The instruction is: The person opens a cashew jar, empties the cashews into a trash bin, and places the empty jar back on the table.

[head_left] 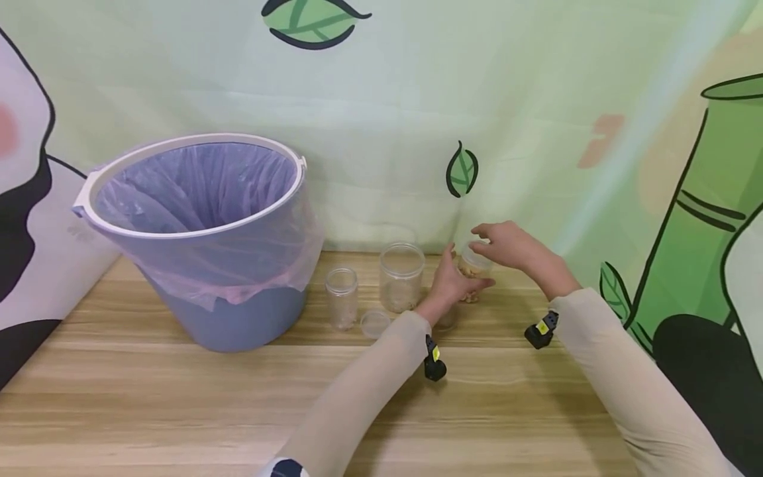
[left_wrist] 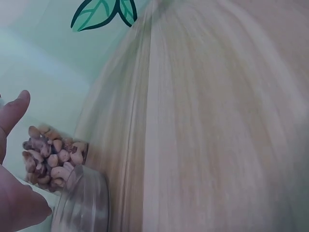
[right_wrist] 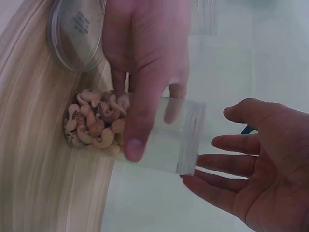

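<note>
Left grip (head_left: 451, 283), spread wide, holds the nut jar (right_wrist: 166, 137).

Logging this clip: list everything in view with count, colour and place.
Table: 1, wood-brown, underneath
Backdrop: 1, pale green, printed, behind
Bin: 1, blue, white rim, at left
Liner: 1, translucent violet, in bin
Small jar: 1, clear, right of bin
Wide jar: 1, clear, right of small jar
Lid: 1, clear, before those jars
Round piece: 1, clear, beside nut jar; jar or lid uncertain
Nut jar: 1, clear, right of wide jar
Nuts: several, tan, inside
Wrist cameras: 2, black-yellow, on wrists
Sleeves: 2, beige, on arms
Left hand: 1, bare, gripping nut jar
Right hand: 1, bare, at its rim
</note>
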Demonstrator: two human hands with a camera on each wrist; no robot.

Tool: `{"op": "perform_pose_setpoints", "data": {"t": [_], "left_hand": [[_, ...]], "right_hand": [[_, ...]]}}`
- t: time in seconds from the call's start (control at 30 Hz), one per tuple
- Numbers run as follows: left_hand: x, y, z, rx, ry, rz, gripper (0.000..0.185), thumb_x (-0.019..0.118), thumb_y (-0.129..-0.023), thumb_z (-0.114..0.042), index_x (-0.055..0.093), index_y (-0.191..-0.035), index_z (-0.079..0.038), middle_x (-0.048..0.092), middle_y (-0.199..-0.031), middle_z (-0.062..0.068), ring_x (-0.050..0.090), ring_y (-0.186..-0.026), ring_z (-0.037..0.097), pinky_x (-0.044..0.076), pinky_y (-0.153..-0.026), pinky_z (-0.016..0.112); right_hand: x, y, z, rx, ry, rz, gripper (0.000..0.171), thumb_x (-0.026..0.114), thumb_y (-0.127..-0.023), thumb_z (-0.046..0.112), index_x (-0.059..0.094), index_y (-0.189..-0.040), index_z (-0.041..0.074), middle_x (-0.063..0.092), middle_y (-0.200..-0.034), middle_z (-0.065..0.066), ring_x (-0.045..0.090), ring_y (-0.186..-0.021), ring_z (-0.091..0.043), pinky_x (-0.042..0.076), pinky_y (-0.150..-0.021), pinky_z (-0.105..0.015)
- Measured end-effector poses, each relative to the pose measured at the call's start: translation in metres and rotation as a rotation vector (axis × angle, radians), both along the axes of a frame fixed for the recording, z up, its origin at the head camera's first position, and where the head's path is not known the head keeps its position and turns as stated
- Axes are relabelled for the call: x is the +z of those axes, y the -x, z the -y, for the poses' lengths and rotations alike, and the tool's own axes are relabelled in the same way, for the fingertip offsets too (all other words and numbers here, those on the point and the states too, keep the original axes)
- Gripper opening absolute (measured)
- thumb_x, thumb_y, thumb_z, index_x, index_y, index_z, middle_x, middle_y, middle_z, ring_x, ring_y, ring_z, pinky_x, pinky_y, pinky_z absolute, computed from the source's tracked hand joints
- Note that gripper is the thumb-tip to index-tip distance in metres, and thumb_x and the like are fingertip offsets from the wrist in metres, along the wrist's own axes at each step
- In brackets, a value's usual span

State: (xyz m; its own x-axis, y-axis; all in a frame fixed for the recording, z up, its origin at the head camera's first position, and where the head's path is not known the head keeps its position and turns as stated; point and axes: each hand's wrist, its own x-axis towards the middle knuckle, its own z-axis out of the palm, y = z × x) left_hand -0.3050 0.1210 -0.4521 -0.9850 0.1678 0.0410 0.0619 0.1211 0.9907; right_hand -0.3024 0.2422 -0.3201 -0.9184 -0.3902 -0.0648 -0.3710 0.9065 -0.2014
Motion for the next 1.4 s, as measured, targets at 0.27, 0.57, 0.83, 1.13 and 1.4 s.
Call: {"op": "perform_pose_setpoints", "data": {"t": [0.27,0.57,0.83,1.13,1.4], "left_hand": [[-0.008,0.004,-0.004,0.028,0.045,-0.019,0.11,0.095,-0.071,-0.02,0.027,-0.158,-0.012,0.053,-0.146,0.011,0.055,-0.129,0.027,0.045,-0.108,0.04],[-0.008,0.008,-0.006,0.039,0.169,-0.049,0.068,0.093,-0.073,-0.019,0.06,-0.133,-0.01,0.069,-0.124,0.008,0.066,-0.11,0.026,0.053,-0.094,0.034],[-0.006,0.013,-0.008,0.074,0.19,-0.075,0.034,0.094,-0.067,-0.015,0.074,-0.095,-0.011,0.076,-0.088,0.0,0.062,-0.072,0.012,0.054,-0.072,0.026],[-0.008,0.014,-0.002,-0.006,0.075,-0.03,0.025,0.091,-0.071,-0.007,0.073,-0.089,-0.01,0.068,-0.073,-0.001,0.056,-0.057,0.008,0.05,-0.057,0.022],[-0.007,0.013,0.004,-0.165,0.073,0.034,0.042,0.088,-0.076,-0.005,0.069,-0.114,-0.011,0.068,-0.092,0.0,0.06,-0.073,0.011,0.052,-0.064,0.025]], "right_hand": [[0.0,0.0,0.006,0.015,0.013,0.047,0.048,0.053,-0.105,0.025,0.053,-0.14,-0.009,0.061,-0.132,-0.032,0.058,-0.123,-0.047,0.047,-0.102,-0.058],[-0.008,-0.003,0.016,-0.003,-0.022,-0.018,0.055,0.056,-0.102,0.03,0.054,-0.136,-0.013,0.067,-0.121,-0.031,0.063,-0.115,-0.046,0.05,-0.1,-0.056],[-0.029,-0.008,0.028,0.014,-0.232,-0.25,0.046,0.057,-0.102,0.033,0.066,-0.097,-0.012,0.067,-0.094,-0.027,0.065,-0.091,-0.044,0.055,-0.084,-0.055],[-0.052,-0.003,0.014,0.064,-0.157,-0.454,0.052,0.066,-0.098,0.037,0.068,-0.108,-0.014,0.069,-0.097,-0.03,0.064,-0.092,-0.046,0.051,-0.086,-0.056],[-0.056,0.003,-0.007,0.091,0.11,-0.346,0.05,0.078,-0.089,0.033,0.069,-0.12,-0.005,0.069,-0.113,-0.028,0.061,-0.105,-0.046,0.051,-0.091,-0.057]]}}
